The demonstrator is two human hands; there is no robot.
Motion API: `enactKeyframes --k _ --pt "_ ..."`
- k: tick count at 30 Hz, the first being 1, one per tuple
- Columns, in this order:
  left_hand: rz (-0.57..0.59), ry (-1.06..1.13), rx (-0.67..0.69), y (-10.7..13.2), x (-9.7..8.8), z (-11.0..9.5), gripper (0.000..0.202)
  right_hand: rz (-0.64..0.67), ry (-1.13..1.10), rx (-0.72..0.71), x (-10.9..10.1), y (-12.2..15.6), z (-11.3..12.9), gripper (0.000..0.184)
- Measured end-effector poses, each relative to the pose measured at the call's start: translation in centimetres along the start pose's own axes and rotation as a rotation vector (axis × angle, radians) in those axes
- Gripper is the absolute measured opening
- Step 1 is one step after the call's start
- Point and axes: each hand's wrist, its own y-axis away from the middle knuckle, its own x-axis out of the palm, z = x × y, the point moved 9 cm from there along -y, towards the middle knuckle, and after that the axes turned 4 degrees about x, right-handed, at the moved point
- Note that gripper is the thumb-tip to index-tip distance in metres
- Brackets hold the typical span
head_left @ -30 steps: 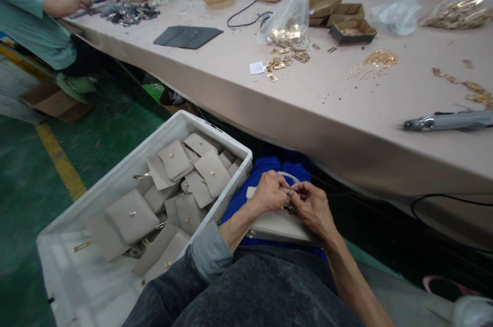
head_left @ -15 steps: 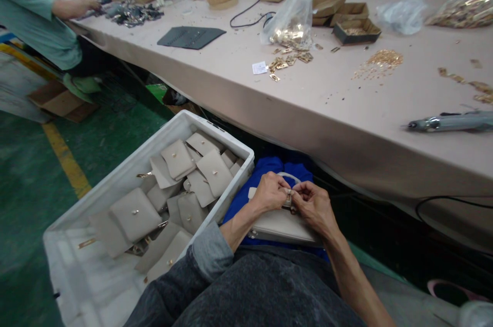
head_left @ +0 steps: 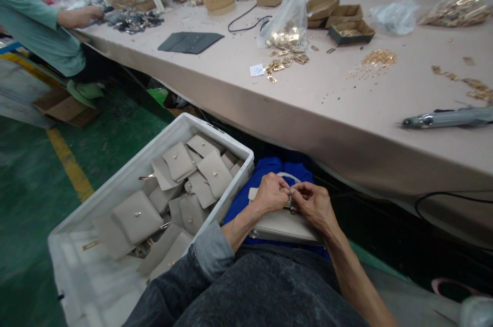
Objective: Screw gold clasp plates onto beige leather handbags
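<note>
On the lap, below the table's near edge: a beige handbag (head_left: 283,227) is lying flat on a blue cloth (head_left: 265,168), with its curved handle (head_left: 287,175) showing behind the hands. The left hand (head_left: 271,193) and right hand (head_left: 314,204) are meeting over the handbag's top edge. The fingertips of both are pressed together, pinching a small metal fitting (head_left: 288,198) between them.

Just left of the lap, a white crate (head_left: 127,175) is holding loose beige flaps (head_left: 136,216).

On the table (head_left: 308,106), near its right edge, a grey power screwdriver (head_left: 442,119) is lying. Mid-surface, gold hardware pieces (head_left: 285,57) are lying scattered beside a clear bag (head_left: 290,14).

At the far left corner, a co-worker's hand (head_left: 90,13) is resting by dark parts (head_left: 133,20).
</note>
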Motion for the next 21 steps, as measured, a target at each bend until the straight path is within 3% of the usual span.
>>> enactKeyframes --k 8,15,18,21 --pt "-0.028 -0.037 -0.019 0.6 -0.1 -0.6 0.019 -0.102 0.154 -0.057 -0.1 0.4 0.5 0.021" --pt "0.056 0.197 -0.069 0.4 1.5 1.5 0.017 -0.083 0.035 0.002 -0.3 0.2 -0.4 0.028" --pt "0.004 0.240 -0.110 0.6 1.0 1.9 0.012 -0.070 -0.010 0.005 -0.3 0.2 -0.4 0.033" --pt "0.015 0.280 -0.161 1.2 0.8 1.7 0.032 -0.055 -0.060 0.004 -0.4 0.1 -0.5 0.037"
